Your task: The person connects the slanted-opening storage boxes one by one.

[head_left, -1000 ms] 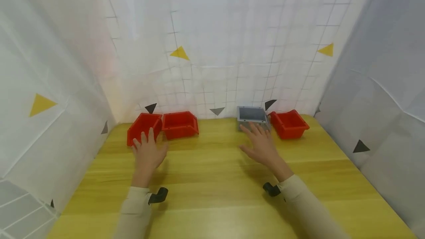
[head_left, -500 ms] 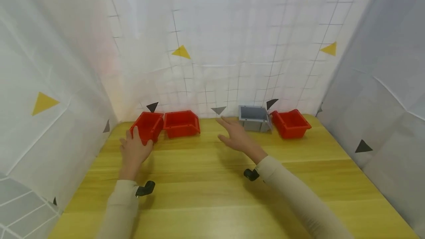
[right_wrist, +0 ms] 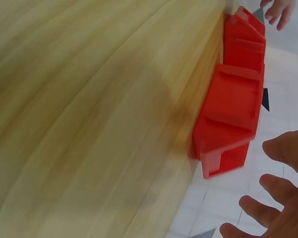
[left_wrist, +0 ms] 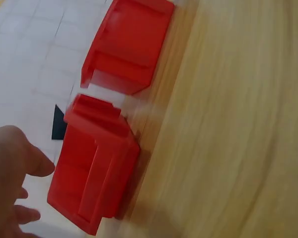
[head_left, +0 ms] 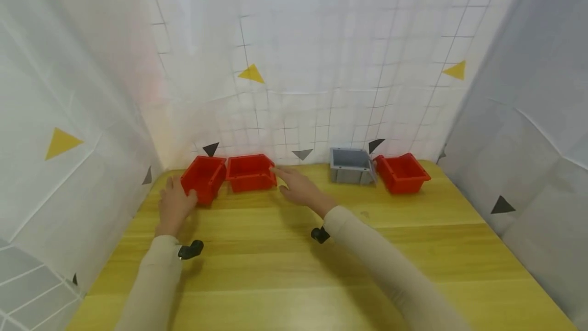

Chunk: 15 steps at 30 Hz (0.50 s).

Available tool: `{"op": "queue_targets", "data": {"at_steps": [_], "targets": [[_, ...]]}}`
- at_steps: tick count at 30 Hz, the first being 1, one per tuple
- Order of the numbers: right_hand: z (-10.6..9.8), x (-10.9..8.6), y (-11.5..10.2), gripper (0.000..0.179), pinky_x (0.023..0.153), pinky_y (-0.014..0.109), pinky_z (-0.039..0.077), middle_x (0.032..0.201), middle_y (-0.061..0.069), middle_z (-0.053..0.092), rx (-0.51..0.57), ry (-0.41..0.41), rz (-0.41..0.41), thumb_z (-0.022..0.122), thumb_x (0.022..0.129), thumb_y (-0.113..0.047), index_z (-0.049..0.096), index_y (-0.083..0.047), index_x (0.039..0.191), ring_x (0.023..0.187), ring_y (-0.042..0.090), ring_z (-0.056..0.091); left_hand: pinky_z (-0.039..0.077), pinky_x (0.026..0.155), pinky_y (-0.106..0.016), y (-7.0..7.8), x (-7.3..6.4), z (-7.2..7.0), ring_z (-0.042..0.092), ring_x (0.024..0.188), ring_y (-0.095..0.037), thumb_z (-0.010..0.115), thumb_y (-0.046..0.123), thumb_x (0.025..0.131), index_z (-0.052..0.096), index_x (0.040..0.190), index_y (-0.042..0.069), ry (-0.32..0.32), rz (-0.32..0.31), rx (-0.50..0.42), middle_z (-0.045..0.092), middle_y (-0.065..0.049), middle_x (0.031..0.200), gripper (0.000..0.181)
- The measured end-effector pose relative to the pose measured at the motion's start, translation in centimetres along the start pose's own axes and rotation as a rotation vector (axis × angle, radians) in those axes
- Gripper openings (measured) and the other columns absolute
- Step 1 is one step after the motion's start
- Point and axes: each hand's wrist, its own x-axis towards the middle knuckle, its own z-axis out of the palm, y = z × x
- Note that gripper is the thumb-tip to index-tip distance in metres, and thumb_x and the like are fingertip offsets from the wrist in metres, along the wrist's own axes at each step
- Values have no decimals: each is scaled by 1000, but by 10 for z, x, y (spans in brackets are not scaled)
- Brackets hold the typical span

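At the left back of the table two red plastic bins stand side by side: an outer-left bin (head_left: 209,188) and an inner-left bin (head_left: 250,182). My left hand (head_left: 174,207) is at the near left side of the outer-left bin, thumb close to its rim; the left wrist view shows the fingers loosely bent and around nothing. Whether they touch the bin I cannot tell. Over at the right end of the inner-left bin is my right hand (head_left: 300,190), fingers spread towards it. A gap separates those fingers from this bin (right_wrist: 233,101) in the right wrist view.
A grey bin (head_left: 351,173) and another red bin (head_left: 404,176) stand together at the right back of the wooden table (head_left: 285,264). White sheeting (head_left: 303,40) with grid lines and triangle marks rises behind and on both sides.
My right hand has swept left from the grey bin to the inner-left red bin. My left hand has shifted left, from in front of the outer-left bin to its left side.
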Motion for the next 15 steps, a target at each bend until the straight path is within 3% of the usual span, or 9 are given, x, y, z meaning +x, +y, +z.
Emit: {"op": "queue_targets", "data": {"at_steps": [6,8,13,15], "targets": [[12,20,-13,67,91,43,53,167,14,31,-19,-85,20,55,101,0,34,-12,164,148,35,36,33,109,-69,-11,9,-4,36,135,-60,39,10,100,5,159,-15,-128,-44,-83,25,-43,156,72],[17,25,-14,70,98,41,51,168,12,29,-11,-127,42,54,100,3,31,-12,165,149,33,34,33,110,-68,-13,10,-5,36,137,-59,38,9,99,4,159,-14,-163,-48,-84,24,-43,156,73],[23,30,-16,65,118,40,31,161,13,41,39,-134,63,60,101,-4,36,-5,161,145,30,40,39,107,-65,-13,7,-10,45,132,-55,42,21,104,23,157,-14,-193,-68,-60,40,-40,149,67],[22,30,-18,60,113,41,39,148,14,55,71,-106,54,60,101,-8,40,-2,157,131,30,54,41,104,-64,-13,5,-13,48,128,-54,42,35,107,34,155,-12,-200,-101,-51,46,-37,146,67]]}}
